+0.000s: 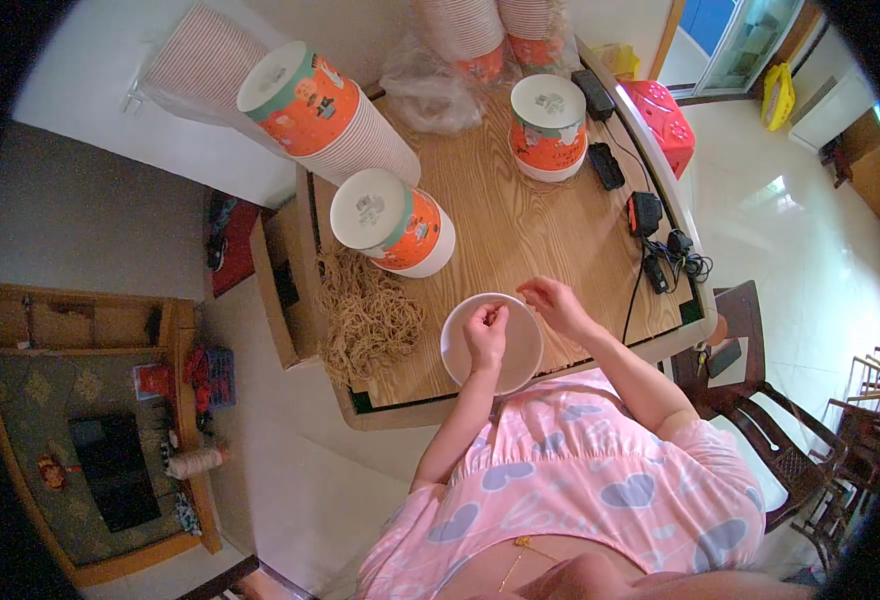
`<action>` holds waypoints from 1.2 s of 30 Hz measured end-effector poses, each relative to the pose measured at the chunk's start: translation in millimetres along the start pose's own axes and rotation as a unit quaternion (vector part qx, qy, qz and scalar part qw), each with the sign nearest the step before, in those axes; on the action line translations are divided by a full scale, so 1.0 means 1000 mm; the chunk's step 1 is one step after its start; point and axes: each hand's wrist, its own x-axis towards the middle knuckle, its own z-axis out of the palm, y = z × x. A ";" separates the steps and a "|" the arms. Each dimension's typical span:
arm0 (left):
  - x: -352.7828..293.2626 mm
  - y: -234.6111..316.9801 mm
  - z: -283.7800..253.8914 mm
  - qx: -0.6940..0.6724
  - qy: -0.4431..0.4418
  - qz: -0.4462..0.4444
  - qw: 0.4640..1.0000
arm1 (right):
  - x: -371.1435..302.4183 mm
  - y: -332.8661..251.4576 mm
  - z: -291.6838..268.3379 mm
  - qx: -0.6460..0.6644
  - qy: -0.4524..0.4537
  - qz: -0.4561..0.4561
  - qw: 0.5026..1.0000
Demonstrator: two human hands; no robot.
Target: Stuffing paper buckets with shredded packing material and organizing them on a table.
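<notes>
Bucket [523, 350], white and open-mouthed, stands upright on the wooden table [480, 215] at the near edge, just in front of the person; the left hand [485, 336] is over its mouth, thumb and fingers drawn close, though I cannot tell whether they meet or pinch anything; the right hand [557, 304] is bent at the bucket's far right rim, its fingertips too small to show whether they are apart or clamped on something.

Left of the bucket lies a heap of twine [372, 312]; beyond that heap, farther from the bucket, stands an upturned printed tub [410, 230]; another printed tub [550, 135] stands well beyond the bucket, slightly right.

The step in hand seems to be fine fingerwork at the bucket's far rim; the next move probably calls for a precise pinch there, with the bucket kept steady.
</notes>
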 end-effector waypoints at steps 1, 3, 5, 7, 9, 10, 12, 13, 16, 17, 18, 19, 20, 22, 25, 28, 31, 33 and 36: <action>0.000 0.001 0.001 -0.002 -0.002 0.001 1.000 | 0.002 0.001 0.001 0.028 -0.023 0.023 0.999; 0.000 0.004 0.004 -0.020 -0.003 -0.007 1.000 | 0.007 0.009 0.002 0.055 -0.044 0.046 0.996; 0.000 0.001 0.005 -0.038 -0.002 -0.015 0.999 | 0.013 0.014 0.005 0.190 -0.105 0.112 0.970; 0.002 -0.003 0.005 -0.040 0.000 -0.013 0.999 | 0.014 0.015 0.005 0.204 -0.121 0.125 0.963; 0.003 -0.006 0.003 -0.037 0.001 -0.007 0.999 | 0.016 0.014 0.006 0.218 -0.140 0.138 0.956; 0.003 -0.005 0.003 -0.035 -0.001 -0.001 0.999 | 0.017 0.018 0.007 0.206 -0.132 0.136 0.960; 0.002 -0.002 0.005 -0.044 -0.003 -0.009 0.999 | 0.019 0.028 0.009 0.194 -0.123 0.134 0.964; 0.001 -0.002 0.006 -0.054 -0.003 -0.018 0.998 | 0.021 0.030 0.011 0.187 -0.126 0.119 0.967; -0.001 -0.001 -0.003 0.091 -0.022 0.049 0.994 | 0.022 0.028 0.014 0.171 -0.094 0.092 0.976; -0.004 0.008 -0.004 0.091 -0.024 0.049 0.994 | 0.022 0.025 0.012 0.162 -0.054 0.083 0.982; -0.009 0.018 -0.004 0.169 -0.010 0.139 0.976 | 0.023 0.024 0.008 0.162 -0.053 0.084 0.982; -0.014 0.033 -0.005 0.243 0.005 0.228 0.943 | 0.023 0.022 0.004 0.175 -0.047 0.073 0.981; -0.015 0.048 -0.006 0.244 0.004 0.228 0.943 | 0.024 0.020 0.001 0.187 -0.042 0.061 0.980; -0.007 0.074 -0.009 0.393 -0.045 0.308 0.865 | 0.025 0.014 -0.001 0.157 -0.038 0.058 0.985; 0.018 0.063 -0.015 0.444 -0.098 0.272 0.848 | 0.029 0.006 0.003 0.129 -0.027 0.044 0.990; 0.029 0.063 -0.014 0.468 -0.149 0.228 0.841 | 0.034 -0.003 0.002 0.071 -0.014 0.012 0.997; 0.031 0.065 -0.012 0.433 -0.174 0.168 0.868 | 0.040 -0.007 0.001 0.004 -0.027 -0.010 1.000; 0.030 0.064 -0.011 0.387 -0.187 0.141 0.892 | 0.043 -0.008 -0.001 -0.005 -0.045 -0.012 0.999; 0.033 0.042 -0.013 0.220 -0.174 0.113 0.953 | 0.042 -0.021 0.000 -0.055 -0.067 -0.029 0.996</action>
